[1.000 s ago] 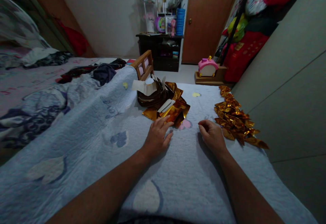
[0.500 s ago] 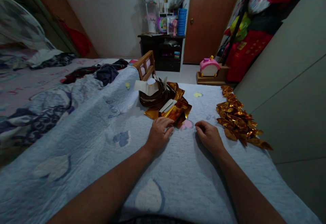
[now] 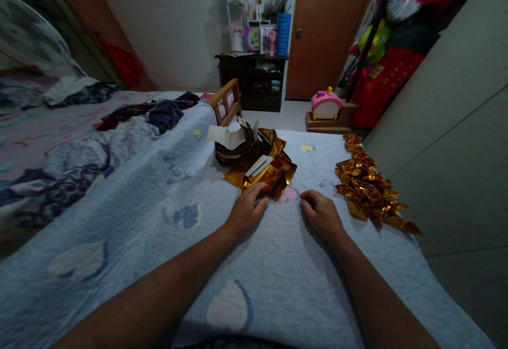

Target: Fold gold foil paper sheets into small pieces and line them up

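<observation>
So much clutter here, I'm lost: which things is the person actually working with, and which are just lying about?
In use: left hand, right hand, gold foil sheets, folded gold pieces.
Lying about: clothes, pink toy house, dark shelf.

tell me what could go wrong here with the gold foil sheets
1. The left hand touches only the near edge of the loose gold foil sheets; they overlap, so several may lift together or crease.
2. The folded gold pieces lie close to the right edge of the quilt; a nudge from the right hand could push some off.
</observation>
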### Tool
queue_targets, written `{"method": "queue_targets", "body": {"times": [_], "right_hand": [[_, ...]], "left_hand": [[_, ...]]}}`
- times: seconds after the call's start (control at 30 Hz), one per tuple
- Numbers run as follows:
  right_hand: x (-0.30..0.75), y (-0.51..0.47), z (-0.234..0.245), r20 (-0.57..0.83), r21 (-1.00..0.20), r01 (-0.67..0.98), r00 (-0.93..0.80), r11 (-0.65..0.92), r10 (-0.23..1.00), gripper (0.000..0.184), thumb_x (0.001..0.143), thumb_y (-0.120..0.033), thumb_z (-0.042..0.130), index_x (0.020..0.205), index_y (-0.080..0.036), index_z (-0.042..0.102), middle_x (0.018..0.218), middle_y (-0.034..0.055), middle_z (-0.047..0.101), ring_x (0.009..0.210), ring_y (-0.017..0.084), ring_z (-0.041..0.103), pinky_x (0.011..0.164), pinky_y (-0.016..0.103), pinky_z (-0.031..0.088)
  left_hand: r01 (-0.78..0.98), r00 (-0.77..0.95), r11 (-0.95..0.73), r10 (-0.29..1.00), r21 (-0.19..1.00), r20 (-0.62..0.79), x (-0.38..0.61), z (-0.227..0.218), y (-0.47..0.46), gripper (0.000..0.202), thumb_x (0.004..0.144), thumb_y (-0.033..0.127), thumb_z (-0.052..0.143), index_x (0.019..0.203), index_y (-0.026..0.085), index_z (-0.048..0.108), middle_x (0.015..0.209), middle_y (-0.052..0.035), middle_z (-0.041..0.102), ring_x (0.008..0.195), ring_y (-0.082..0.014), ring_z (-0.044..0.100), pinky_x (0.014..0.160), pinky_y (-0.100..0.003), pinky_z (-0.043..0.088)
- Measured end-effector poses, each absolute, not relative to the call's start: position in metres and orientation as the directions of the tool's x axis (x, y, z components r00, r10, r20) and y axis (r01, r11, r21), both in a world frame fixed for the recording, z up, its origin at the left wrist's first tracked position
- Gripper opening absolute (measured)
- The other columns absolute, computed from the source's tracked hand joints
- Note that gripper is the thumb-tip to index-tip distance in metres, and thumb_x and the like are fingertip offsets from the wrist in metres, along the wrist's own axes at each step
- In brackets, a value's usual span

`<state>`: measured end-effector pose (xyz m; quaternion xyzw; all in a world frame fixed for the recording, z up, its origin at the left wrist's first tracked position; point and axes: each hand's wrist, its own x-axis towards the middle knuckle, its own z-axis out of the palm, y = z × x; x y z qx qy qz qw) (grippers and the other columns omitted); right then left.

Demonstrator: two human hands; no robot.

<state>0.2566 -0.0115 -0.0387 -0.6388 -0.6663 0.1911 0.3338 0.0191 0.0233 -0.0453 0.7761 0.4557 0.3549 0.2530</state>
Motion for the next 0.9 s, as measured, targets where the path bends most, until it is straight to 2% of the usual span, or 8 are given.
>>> {"method": "queue_targets", "body": {"times": [0.13,0.3,0.4,0.47,0.53,0.77,0.9], "right_hand": [[0.257,-0.011,-0.040,0.194,-0.677,0.728,0.033,0.110,0.980,0.023,0.085,-0.030,0.048,0.090,-0.019,0.068,0.085,0.0078,0.074,0.078,0.023,0.067,0.073,0.033,0.047],[0.257,-0.011,-0.042,0.198,-0.666,0.737,0.025,0.115,0.980,0.024,0.084,-0.030,0.048,0.092,-0.019,0.068,0.086,0.0079,0.074,0.078,0.023,0.067,0.073,0.033,0.047],[0.258,-0.011,-0.042,0.203,-0.667,0.734,0.018,0.124,0.979,0.022,0.084,-0.030,0.049,0.090,-0.020,0.068,0.084,0.0071,0.073,0.076,0.022,0.066,0.072,0.032,0.047],[0.258,-0.012,-0.042,0.207,-0.671,0.731,0.020,0.127,0.978,0.022,0.084,-0.029,0.049,0.090,-0.020,0.068,0.083,0.0069,0.073,0.075,0.022,0.066,0.072,0.032,0.048],[0.258,-0.013,-0.042,0.210,-0.670,0.731,0.018,0.130,0.978,0.022,0.084,-0.029,0.049,0.091,-0.019,0.068,0.083,0.0071,0.072,0.076,0.022,0.066,0.072,0.032,0.048],[0.258,-0.014,-0.042,0.196,-0.646,0.753,0.004,0.126,0.981,0.024,0.083,-0.028,0.050,0.094,-0.018,0.068,0.085,0.0081,0.072,0.077,0.022,0.065,0.074,0.034,0.048],[0.258,-0.014,-0.042,0.209,-0.648,0.749,-0.004,0.142,0.978,0.022,0.083,-0.028,0.051,0.093,-0.019,0.068,0.086,0.0073,0.072,0.078,0.022,0.065,0.074,0.033,0.048]], "left_hand": [[0.523,0.314,-0.416,0.905,0.744,0.286,0.019,-0.040,0.026,0.029,0.090,0.020,0.062,0.118,0.018,0.066,0.126,-0.0099,0.069,0.117,-0.0241,0.064,0.105,-0.041,0.050],[0.604,0.336,-0.409,0.909,0.684,0.246,0.026,-0.029,0.036,0.031,0.084,0.023,0.073,0.114,0.018,0.070,0.111,-0.0092,0.074,0.100,-0.0251,0.069,0.089,-0.037,0.054],[0.634,0.346,-0.433,0.900,0.641,0.266,0.029,-0.026,0.043,0.011,0.089,0.020,0.065,0.096,0.020,0.074,0.096,-0.0057,0.076,0.090,-0.0227,0.069,0.082,-0.032,0.051],[0.641,0.350,-0.450,0.892,0.621,0.285,0.029,-0.027,0.044,0.018,0.092,0.018,0.059,0.082,0.020,0.073,0.085,-0.0039,0.074,0.082,-0.0205,0.068,0.077,-0.030,0.049],[0.629,0.333,-0.448,0.894,0.636,0.300,0.030,-0.029,0.044,0.023,0.093,0.016,0.056,0.076,0.019,0.071,0.079,-0.0030,0.072,0.077,-0.0189,0.066,0.074,-0.028,0.048],[0.562,0.134,-0.342,0.936,0.753,0.324,0.030,-0.036,0.041,0.013,0.088,0.016,0.063,0.086,0.018,0.076,0.085,-0.0044,0.077,0.081,-0.0202,0.070,0.079,-0.031,0.052],[0.548,0.100,-0.313,0.945,0.776,0.311,0.029,-0.036,0.041,0.011,0.087,0.021,0.066,0.084,0.018,0.076,0.077,-0.0031,0.075,0.075,-0.0192,0.069,0.073,-0.029,0.052]]}}
